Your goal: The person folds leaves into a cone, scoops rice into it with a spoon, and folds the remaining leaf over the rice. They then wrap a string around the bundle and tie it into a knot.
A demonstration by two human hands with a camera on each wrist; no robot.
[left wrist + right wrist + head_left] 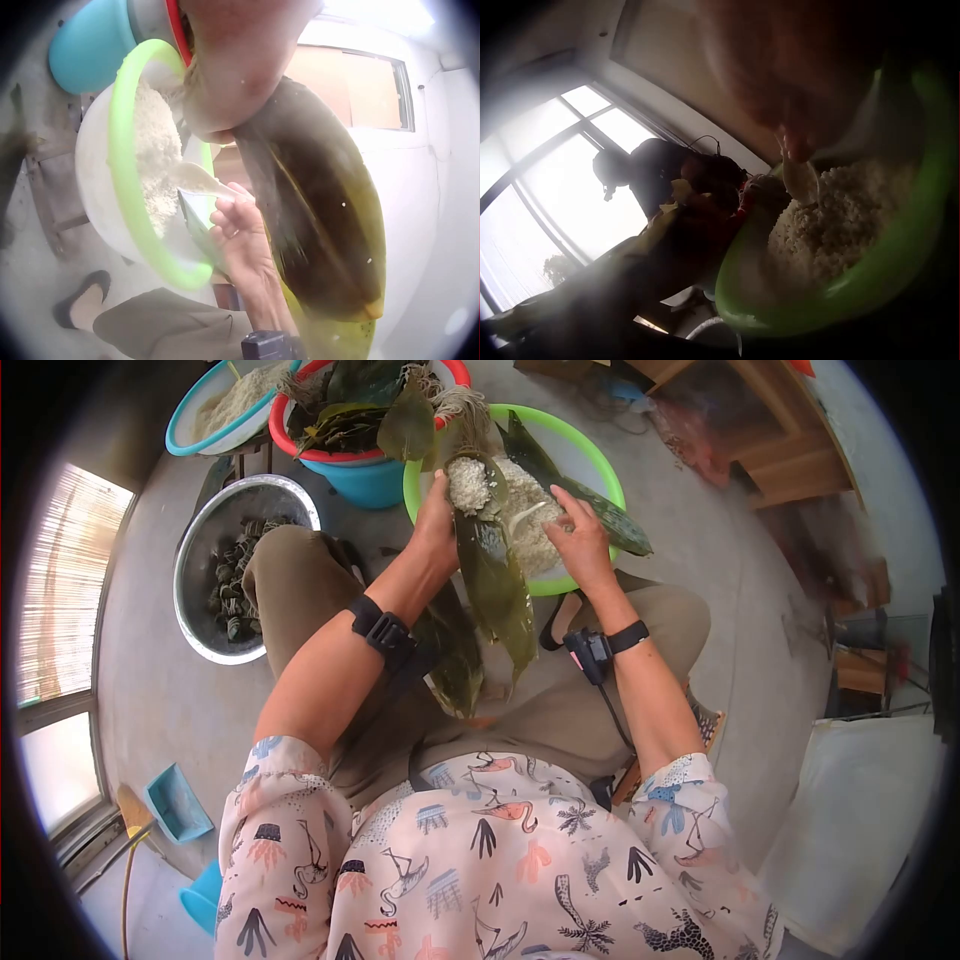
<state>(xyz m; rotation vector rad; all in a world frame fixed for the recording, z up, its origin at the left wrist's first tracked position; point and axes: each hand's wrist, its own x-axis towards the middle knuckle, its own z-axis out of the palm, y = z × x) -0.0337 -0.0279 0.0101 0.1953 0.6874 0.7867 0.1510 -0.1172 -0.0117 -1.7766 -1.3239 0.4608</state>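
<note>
My left hand [433, 525] grips a long green leaf [490, 575] folded into a cone, its tail hanging toward my lap. White rice [468, 485] fills the cone's mouth. In the left wrist view the broad leaf [315, 202] stretches down from that hand. Over the lime-green basin [612, 465], my right hand [585, 545] pinches the handle of a white spoon [196, 178]. The spoon's bowl lies at the heaped rice [832, 217] in the basin. Another leaf [622, 528] slants across the basin's right rim, beside the right hand.
Leaves and bundled string fill a red-rimmed tub [460, 372] behind the left hand. A steel bowl [194, 560] at left holds several small leaf-wrapped parcels. Farther back stands a blue-rimmed basin [180, 442] of pale grain. More leaves [447, 655] hang between the knees.
</note>
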